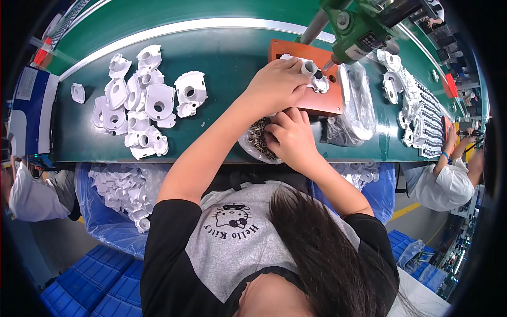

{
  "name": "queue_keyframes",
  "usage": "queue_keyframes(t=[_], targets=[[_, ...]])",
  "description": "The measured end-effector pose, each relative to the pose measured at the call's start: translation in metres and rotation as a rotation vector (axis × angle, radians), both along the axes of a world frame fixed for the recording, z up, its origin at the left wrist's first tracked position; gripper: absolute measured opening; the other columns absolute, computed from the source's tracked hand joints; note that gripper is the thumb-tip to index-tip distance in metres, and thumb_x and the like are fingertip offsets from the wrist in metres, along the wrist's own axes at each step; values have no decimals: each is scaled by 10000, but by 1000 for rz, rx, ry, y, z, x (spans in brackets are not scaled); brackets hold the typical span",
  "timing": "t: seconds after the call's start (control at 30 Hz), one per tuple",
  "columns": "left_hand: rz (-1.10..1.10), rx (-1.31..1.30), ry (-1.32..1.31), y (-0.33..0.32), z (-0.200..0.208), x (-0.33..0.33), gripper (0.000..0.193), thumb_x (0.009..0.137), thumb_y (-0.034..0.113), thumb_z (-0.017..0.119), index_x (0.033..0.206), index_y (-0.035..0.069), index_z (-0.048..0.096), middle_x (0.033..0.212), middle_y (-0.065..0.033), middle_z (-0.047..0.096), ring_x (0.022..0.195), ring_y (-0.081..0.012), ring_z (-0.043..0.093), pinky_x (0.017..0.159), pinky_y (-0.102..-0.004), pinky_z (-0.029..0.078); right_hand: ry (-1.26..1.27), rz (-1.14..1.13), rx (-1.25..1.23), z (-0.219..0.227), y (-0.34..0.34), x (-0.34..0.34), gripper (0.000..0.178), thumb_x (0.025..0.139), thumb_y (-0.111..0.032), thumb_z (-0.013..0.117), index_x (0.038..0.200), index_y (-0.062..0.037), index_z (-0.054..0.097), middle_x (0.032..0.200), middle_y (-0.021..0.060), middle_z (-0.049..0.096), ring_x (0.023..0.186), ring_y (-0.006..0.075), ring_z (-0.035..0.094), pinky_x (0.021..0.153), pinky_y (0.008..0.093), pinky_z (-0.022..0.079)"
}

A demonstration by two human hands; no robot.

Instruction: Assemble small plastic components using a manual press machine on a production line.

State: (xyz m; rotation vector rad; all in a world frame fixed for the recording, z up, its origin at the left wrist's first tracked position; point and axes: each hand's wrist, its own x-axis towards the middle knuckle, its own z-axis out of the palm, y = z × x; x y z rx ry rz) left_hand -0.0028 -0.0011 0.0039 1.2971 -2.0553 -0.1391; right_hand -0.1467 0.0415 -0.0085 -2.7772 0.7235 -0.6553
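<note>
My left hand grips a white molded plastic part that sits on an orange fixture block. Its fingers rest on the part's near left side and hide some of it. Above the part's right side is the tip of a green press. My right hand is lower, by the block's near edge, with fingers curled in over a clear bag of small brass-coloured metal pins. Whatever its fingertips pinch, if anything, is hidden.
Several white plastic parts lie on the green table to the left. A crumpled clear plastic bag lies right of the block, with more white parts beyond. Blue lined bins of parts stand below the table edge. People work at both sides.
</note>
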Motion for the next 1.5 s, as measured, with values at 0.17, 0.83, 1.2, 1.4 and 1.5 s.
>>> queue_keyframes(t=[0.17,0.83,1.2,1.4,1.5], targets=[[3,-26,4,0,-2,0,185,816,147,548,981,79,597,1045,-66,566,1097,-255,498,918,-392,404,-17,3,-20,-3,0,2,162,586,-106,688,739,-84,640,820,26,537,883,242,488,748,367,378],[32,-140,20,0,-3,-1,173,798,179,543,922,96,629,1005,-82,591,1059,-246,533,908,-384,413,-239,-227,536,70,-73,-51,85,782,-61,622,810,19,618,737,12,556,681,83,487,626,228,388],[-1,42,-23,3,6,-1,219,825,159,540,1023,93,608,1161,-78,546,1170,-268,466,976,-396,377,-325,-299,775,39,-139,-53,259,789,-143,602,906,86,633,870,109,645,810,150,577,783,269,440],[26,55,-43,2,5,-1,233,825,169,539,1032,104,626,1188,-87,547,1194,-269,455,992,-396,363,-313,-278,826,31,-154,-55,254,787,-146,599,893,82,635,852,90,641,799,132,564,773,255,437],[25,88,-38,2,4,-2,240,826,175,539,1039,105,624,1211,-92,540,1208,-268,447,1002,-395,356,-305,-252,848,36,-154,-54,250,792,-149,593,882,80,637,836,81,637,781,121,555,755,255,437]])
